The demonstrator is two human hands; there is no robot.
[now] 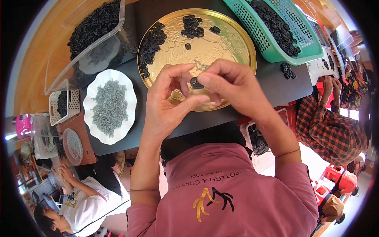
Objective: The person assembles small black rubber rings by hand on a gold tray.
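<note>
Above the near half of a round gold tray [221,51], my right hand [233,85] pinches a small black plastic part [195,82] between thumb and forefinger. Facing it, my left hand [166,100] has its fingers curved and its thumb apart from the forefinger. The part lies close to the left fingers; contact is hard to make out. On the tray, black parts [153,45] are heaped along the left side. Another cluster of black parts [191,27] sits at the far middle, with a few single ones nearby.
A scalloped white dish [89,114] of small grey spring-like pieces stands left. Behind it is a clear bin [63,75] of black parts; a green basket [272,51] of them stands far right. Loose black parts [288,71] lie on the dark table [114,148]. Other people sit at both sides.
</note>
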